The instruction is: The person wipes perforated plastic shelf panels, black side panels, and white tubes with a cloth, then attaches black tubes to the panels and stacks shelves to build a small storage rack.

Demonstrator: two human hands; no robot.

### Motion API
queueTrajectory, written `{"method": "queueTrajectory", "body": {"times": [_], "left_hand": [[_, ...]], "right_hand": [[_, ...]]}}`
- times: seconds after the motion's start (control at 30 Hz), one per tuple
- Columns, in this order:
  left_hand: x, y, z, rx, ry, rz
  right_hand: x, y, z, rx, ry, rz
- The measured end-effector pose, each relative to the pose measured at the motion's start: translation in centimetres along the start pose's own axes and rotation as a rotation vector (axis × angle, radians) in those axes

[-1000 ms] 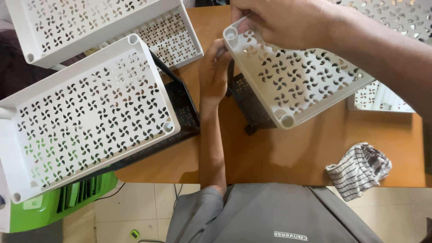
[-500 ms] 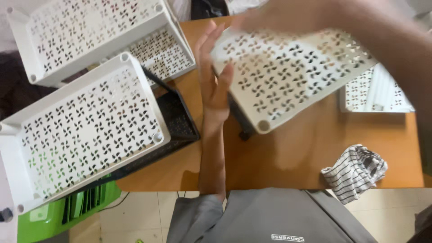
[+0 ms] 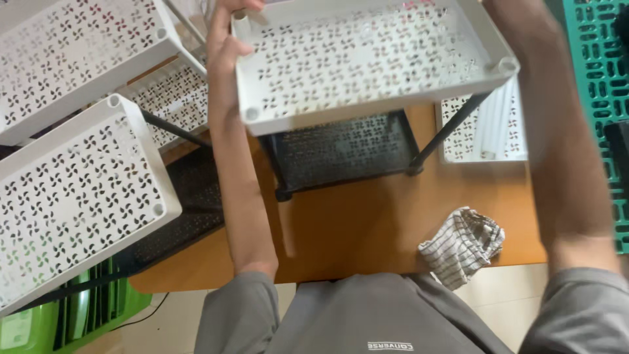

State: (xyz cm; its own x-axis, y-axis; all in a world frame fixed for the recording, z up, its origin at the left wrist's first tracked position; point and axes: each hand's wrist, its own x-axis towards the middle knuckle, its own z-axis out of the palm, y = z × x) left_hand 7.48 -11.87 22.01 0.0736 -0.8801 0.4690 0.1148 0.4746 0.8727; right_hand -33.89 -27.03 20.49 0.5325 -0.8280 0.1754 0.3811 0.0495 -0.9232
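Note:
I hold a white perforated tray [image 3: 367,62] up above the wooden table [image 3: 367,229]. My left hand [image 3: 226,39] grips its far left corner, fingers curled over the rim. My right hand [image 3: 508,16] is blurred and partly cut off by the top edge; it meets the tray's far right corner. Below the tray stands a black perforated shelf [image 3: 341,151] with thin black legs [image 3: 452,128].
Two more white perforated trays [image 3: 78,196] [image 3: 72,52] on a black frame fill the left side. Another white tray [image 3: 488,131] lies at the table's right. A striped cloth [image 3: 462,246] sits near the front edge. A green crate [image 3: 599,72] is at right, a green bin [image 3: 39,324] at lower left.
The white tray was tilted on its side and has been turned level and lifted over the black shelf. My left hand moved from beside the tray to its far left corner.

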Motion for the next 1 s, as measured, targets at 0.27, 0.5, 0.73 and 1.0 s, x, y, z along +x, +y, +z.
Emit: {"method": "queueTrajectory", "body": {"times": [0.27,0.5,0.73,1.0], "left_hand": [[-3.7,1.2,1.9,-0.027,0.119,0.177],[-3.1,7.3,2.2,0.482,-0.085,-0.192],[-5.7,11.8,4.9,1.324,-0.246,0.028],[-6.3,11.6,7.5,1.268,-0.248,-0.004]], "right_hand": [[-3.9,9.4,-3.7,0.479,-0.075,0.074],[-3.9,7.6,-2.9,0.55,-0.093,0.125],[-4.7,8.0,-3.3,0.554,-0.06,0.095],[-2.1,8.2,-2.5,0.509,0.008,0.078]]}}
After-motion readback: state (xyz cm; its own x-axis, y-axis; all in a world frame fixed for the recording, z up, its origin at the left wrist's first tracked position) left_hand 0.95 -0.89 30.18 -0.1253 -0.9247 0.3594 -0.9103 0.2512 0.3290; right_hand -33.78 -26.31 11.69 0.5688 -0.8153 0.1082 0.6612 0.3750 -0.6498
